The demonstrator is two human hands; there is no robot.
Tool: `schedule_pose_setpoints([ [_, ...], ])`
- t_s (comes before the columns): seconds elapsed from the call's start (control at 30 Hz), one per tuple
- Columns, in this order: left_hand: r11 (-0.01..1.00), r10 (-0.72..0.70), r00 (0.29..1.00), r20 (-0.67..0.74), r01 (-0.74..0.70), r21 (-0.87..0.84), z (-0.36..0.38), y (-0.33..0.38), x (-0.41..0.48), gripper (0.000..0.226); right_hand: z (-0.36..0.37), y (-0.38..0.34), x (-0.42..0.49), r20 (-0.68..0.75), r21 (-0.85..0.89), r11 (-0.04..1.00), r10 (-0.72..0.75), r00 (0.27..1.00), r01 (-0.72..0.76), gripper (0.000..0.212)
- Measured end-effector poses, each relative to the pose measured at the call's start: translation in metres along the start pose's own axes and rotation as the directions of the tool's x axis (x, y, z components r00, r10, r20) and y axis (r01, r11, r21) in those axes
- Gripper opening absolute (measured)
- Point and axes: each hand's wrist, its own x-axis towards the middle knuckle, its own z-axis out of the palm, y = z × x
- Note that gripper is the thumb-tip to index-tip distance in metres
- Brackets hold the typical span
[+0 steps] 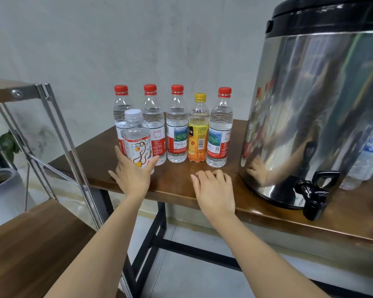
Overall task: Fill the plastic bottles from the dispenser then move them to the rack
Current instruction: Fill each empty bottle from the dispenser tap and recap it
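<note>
A row of several capped plastic bottles stands on the brown table (213,190): red-capped ones (177,123) and one yellow-capped orange bottle (199,130). In front of the row at the left is a white-capped bottle (136,138) with a painted label. My left hand (132,171) wraps its fingers and thumb round the base of that bottle. My right hand (213,188) rests on the table with fingers loosely curled, holding nothing. The steel dispenser (310,115) with a black lid stands at the right; its black tap (312,196) hangs over the table's front edge.
A rack with metal posts (63,134) and a wooden shelf (30,244) stands at the left, close to the table's left end. A potted plant (0,168) sits behind it. Another clear bottle (370,151) stands right of the dispenser.
</note>
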Motion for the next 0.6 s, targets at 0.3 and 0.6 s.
schedule_pose_setpoints([
  [0.3,0.996,-0.036,0.999,0.018,0.034,0.083,0.004,0.002,0.017,0.114,0.002,0.000,0.001,0.006,0.002,1.000,-0.006,1.000,0.006,0.048],
  [0.6,0.995,-0.050,0.998,0.037,0.047,0.085,0.011,-0.001,0.037,0.111,0.003,0.000,0.001,-0.020,0.022,1.000,-0.003,1.000,0.003,0.048],
])
